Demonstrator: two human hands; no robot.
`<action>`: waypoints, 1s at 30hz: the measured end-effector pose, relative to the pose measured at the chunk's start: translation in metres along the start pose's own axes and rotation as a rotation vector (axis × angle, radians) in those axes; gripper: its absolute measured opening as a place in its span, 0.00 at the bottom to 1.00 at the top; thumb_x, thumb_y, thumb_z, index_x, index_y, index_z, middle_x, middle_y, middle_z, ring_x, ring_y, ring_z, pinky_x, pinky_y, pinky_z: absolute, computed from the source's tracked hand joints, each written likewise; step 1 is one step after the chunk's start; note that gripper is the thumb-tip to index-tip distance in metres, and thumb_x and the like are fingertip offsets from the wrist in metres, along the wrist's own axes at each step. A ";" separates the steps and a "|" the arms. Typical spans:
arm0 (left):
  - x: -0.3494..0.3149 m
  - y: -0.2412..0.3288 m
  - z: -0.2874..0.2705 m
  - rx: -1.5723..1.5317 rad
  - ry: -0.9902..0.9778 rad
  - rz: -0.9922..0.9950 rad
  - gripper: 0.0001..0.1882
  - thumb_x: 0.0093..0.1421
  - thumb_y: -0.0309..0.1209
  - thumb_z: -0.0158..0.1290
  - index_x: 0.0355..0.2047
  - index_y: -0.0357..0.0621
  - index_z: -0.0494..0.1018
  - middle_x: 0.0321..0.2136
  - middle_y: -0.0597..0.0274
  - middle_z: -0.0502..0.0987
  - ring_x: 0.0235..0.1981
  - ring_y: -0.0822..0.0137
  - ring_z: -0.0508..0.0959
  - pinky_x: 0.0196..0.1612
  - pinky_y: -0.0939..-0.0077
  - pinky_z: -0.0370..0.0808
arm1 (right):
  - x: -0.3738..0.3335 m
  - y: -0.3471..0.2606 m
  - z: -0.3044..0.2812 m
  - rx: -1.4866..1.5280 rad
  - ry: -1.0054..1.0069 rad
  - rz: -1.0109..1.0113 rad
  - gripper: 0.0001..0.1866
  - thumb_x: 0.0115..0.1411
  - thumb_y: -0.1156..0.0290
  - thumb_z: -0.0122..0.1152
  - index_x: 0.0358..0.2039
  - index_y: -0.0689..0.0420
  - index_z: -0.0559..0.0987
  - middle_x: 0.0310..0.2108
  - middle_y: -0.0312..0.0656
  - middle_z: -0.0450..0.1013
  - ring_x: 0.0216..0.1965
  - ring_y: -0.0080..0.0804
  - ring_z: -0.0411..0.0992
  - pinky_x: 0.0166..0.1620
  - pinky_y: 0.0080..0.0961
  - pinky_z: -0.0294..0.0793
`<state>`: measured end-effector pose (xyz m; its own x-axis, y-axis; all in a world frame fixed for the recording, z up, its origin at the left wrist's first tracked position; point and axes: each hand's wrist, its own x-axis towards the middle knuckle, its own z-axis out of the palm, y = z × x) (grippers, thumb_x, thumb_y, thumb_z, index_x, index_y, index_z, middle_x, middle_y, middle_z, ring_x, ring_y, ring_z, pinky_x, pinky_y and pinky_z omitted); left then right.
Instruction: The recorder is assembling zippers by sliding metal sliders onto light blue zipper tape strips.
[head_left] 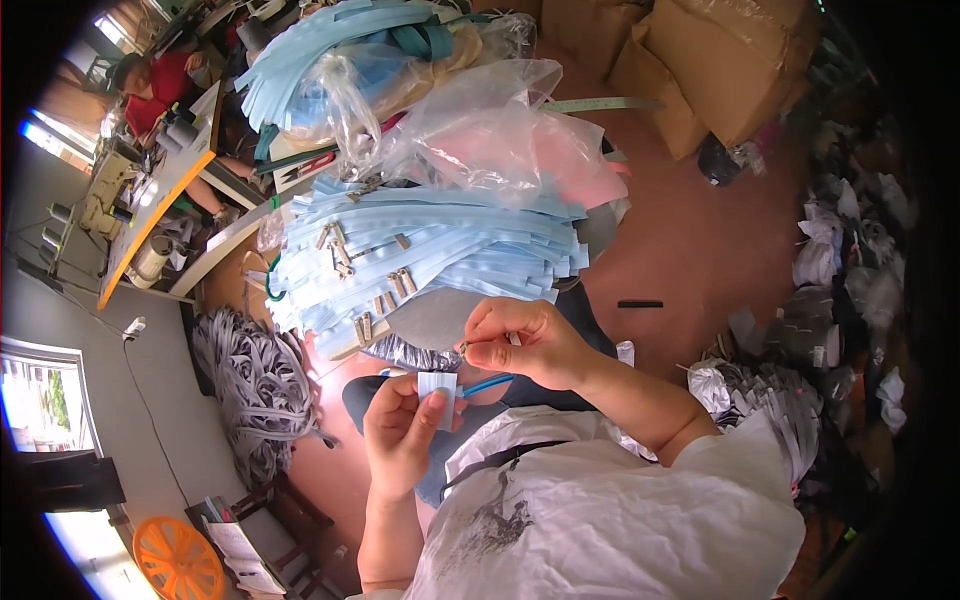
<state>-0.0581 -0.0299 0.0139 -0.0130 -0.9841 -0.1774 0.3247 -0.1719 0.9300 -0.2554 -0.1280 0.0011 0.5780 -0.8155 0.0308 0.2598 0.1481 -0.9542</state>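
My left hand point(408, 430) is closed on the end of a light blue zipper tape point(437, 383), thumb on top. Just above and to the right, my right hand point(530, 345) pinches a small metal zipper slider point(463, 349), mostly covered by the fingertips. A gap separates the slider from the tape end. A thin bright blue strip point(488, 385) sticks out to the right behind my left fingers. Beyond my hands, a thick pile of light blue zipper tapes point(450, 235) lies on a grey-topped stand point(435, 317). Several metal zipper sliders point(403, 282) with pulls lie on the pile.
Clear plastic bags point(480, 125) and more blue tapes point(310, 60) are heaped behind. Grey strips point(250, 390) lie on the floor at left. Cardboard boxes point(720, 60) stand far right, a black bar point(640, 304) on the floor. A person in red point(170, 80) sits at a table.
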 end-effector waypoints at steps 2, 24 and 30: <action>-0.001 -0.001 0.003 -0.020 -0.002 0.026 0.09 0.65 0.24 0.52 0.42 0.31 0.68 0.36 0.53 0.79 0.34 0.70 0.79 0.37 0.76 0.78 | -0.001 -0.001 0.005 -0.001 -0.006 0.002 0.09 0.60 0.68 0.65 0.37 0.59 0.83 0.33 0.34 0.74 0.30 0.17 0.69 0.32 0.17 0.68; -0.009 0.007 0.002 0.302 0.232 0.214 0.08 0.60 0.23 0.58 0.37 0.32 0.71 0.27 0.60 0.80 0.27 0.75 0.79 0.32 0.84 0.74 | 0.002 -0.008 0.010 0.364 -0.124 0.277 0.09 0.64 0.66 0.56 0.38 0.57 0.79 0.24 0.30 0.71 0.18 0.11 0.59 0.20 0.11 0.54; -0.009 0.000 0.002 0.344 0.204 0.236 0.07 0.59 0.22 0.59 0.35 0.32 0.73 0.26 0.60 0.79 0.26 0.75 0.79 0.31 0.84 0.73 | -0.001 -0.004 0.021 0.348 -0.078 0.279 0.10 0.65 0.69 0.58 0.38 0.62 0.81 0.26 0.31 0.71 0.19 0.11 0.58 0.20 0.10 0.55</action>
<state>-0.0600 -0.0207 0.0160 0.2209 -0.9750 0.0241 -0.0361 0.0165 0.9992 -0.2405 -0.1162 0.0109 0.7161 -0.6747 -0.1787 0.3224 0.5468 -0.7727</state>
